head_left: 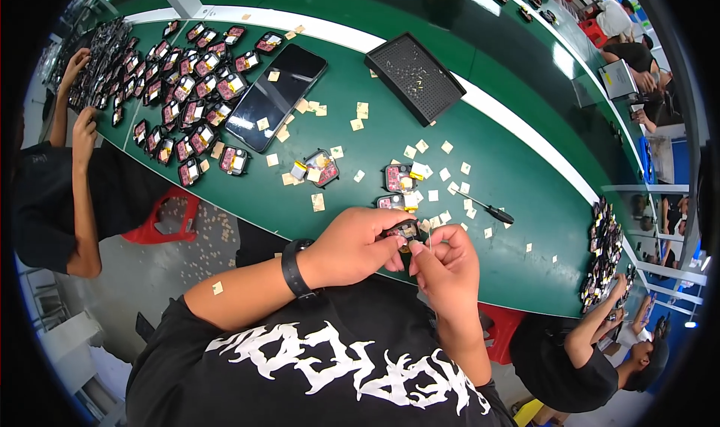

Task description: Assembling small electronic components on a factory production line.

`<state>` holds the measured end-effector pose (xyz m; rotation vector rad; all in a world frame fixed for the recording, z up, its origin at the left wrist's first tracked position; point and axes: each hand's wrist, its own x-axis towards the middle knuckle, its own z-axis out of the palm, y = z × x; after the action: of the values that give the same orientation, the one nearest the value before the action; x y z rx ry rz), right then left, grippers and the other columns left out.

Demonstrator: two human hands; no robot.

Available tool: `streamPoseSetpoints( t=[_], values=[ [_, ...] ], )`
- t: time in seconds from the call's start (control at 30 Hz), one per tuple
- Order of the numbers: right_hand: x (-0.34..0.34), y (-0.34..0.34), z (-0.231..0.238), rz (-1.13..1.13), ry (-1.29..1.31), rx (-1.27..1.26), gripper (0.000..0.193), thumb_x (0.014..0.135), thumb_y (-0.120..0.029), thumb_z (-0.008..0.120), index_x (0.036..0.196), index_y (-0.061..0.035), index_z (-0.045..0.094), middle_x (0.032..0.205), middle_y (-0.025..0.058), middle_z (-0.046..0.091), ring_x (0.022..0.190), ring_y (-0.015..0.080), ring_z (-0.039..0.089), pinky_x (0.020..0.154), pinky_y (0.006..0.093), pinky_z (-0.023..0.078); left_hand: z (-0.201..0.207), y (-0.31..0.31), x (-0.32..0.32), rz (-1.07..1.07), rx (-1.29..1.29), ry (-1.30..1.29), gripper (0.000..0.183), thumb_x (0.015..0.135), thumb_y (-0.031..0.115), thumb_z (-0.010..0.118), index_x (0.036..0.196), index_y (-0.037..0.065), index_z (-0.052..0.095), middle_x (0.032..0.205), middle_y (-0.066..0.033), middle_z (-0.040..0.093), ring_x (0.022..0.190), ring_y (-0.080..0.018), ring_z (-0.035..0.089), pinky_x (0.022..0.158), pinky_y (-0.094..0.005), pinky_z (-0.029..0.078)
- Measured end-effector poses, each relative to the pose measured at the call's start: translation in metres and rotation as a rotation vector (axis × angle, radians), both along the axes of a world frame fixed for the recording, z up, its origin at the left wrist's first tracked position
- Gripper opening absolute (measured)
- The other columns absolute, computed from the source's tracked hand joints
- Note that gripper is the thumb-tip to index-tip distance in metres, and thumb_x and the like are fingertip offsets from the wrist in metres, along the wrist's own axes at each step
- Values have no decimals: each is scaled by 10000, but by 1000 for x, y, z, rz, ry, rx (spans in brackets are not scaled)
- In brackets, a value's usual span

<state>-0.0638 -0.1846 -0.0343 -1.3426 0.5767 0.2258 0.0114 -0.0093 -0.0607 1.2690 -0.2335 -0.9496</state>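
A small black plastic-cased unit (406, 230) lies between the two hands, enclosed by the left grip (356, 243), whose thumb and fingers are closed on its left part. The right grip (452, 266) meets its right side with thumb and forefinger drawn close together and the other fingers curled; whether it pinches a small part, I cannot tell. A black-banded wristwatch (298, 269) sits just behind the left grip. Right beyond the unit, on the green-topped bench (540, 232), two open black cases with pink and yellow parts (397, 178) lie close together. Ahead and to the right of the right grip is a black-handled screwdriver (496, 212), and cream paper squares (446, 173) are scattered about. Ahead and left of the left grip lies another open case (324, 169); farther that way, a black smartphone (277, 97) beside a large spread of similar black-and-pink cases (193, 112). Well ahead of both grips stands a rectangular black perforated tray (416, 78). A co-worker's hands (84, 123) are far left.
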Motion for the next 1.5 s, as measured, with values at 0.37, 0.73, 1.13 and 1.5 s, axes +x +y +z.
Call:
streamPoseSetpoints(
  t=[0.37,0.73,1.13,1.5],
  values=[
    [-12,-8,-20,169,-217,-313,205,957,-7,696,1007,-15,498,709,6,648,623,16,557,539,189,413,-2,6,7,-40,-74,149,361,1040,33,514,1386,-69,527,977,-89,681,824,-125,699,730,-262,584],
    [-8,-12,-10,96,-102,-215,190,920,28,732,1066,2,612,801,6,681,702,28,594,601,179,430,0,4,7,-26,-79,105,410,1032,23,521,1431,-67,490,986,-90,675,815,-139,715,700,-256,586],
    [-1,1,-1,-45,-154,-167,111,942,-27,735,1003,59,699,792,9,691,674,16,563,587,177,414,-2,1,4,13,-58,123,382,1043,18,482,1414,-67,516,1039,-104,681,812,-136,703,696,-262,582],
    [-2,0,-10,72,-249,-500,119,898,-52,787,975,36,760,703,-17,634,614,25,488,534,217,383,-4,0,1,3,-33,44,363,1039,2,464,1389,-51,544,1031,-82,691,852,-114,691,775,-269,588]
  ],
)
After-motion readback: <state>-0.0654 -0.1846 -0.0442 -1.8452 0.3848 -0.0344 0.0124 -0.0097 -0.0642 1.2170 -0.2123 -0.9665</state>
